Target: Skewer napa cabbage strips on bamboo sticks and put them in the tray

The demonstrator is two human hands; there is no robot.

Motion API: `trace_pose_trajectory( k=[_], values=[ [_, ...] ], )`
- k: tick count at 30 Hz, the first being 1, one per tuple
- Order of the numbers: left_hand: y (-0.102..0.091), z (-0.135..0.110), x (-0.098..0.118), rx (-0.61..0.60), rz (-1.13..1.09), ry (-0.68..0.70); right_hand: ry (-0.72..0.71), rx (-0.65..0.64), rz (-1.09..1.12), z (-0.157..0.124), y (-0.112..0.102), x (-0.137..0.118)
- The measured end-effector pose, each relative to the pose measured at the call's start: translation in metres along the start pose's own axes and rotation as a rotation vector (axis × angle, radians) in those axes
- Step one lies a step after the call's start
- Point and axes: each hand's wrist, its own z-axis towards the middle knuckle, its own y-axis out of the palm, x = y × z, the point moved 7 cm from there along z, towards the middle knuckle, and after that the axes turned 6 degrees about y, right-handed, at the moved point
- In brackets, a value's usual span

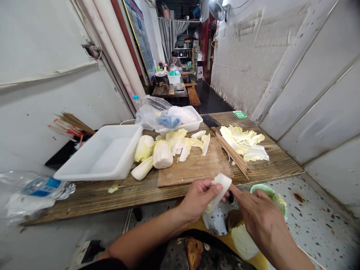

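Observation:
In front of my body, my left hand [201, 197] is closed on a folded piece of napa cabbage leaf [222, 182], its thumb pressed on the pale rib. My right hand [260, 212] is closed, with the index finger stretched to the leaf's right edge. From under its wrist a thin bamboo skewer [305, 254] sticks out; the rest is hidden by the palm. A larger cabbage leaf [244, 240] hangs just below the right hand; whether it is on the skewer I cannot tell. Beyond my hands lies a wooden cutting board [194, 168] with cut cabbage leaves [184, 146] at its back.
Left of the board are cabbage chunks [163, 154] and a white plastic tub [98, 153]. Skewers [232, 152], a dark cleaver blade [210, 120] and loose leaves [244, 140] lie to the right. A green-lined bin [268, 191] stands below the table's right edge.

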Motion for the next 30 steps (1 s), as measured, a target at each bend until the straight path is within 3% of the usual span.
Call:
trace_pose_trajectory(
  k=[9,19,30],
  values=[
    [0.0003,0.0001,-0.0028,-0.023,-0.043,-0.017,0.000,0.011,0.040,0.0026,-0.0029,-0.0007],
    [-0.0011,0.0007,-0.0005,-0.018,0.112,-0.001,-0.008,0.027,0.051,0.0065,-0.0089,-0.0061],
    [-0.0014,0.0006,-0.0057,-0.069,0.167,-0.044,0.097,-0.005,0.108,0.0022,-0.0045,0.0005]
  ],
)
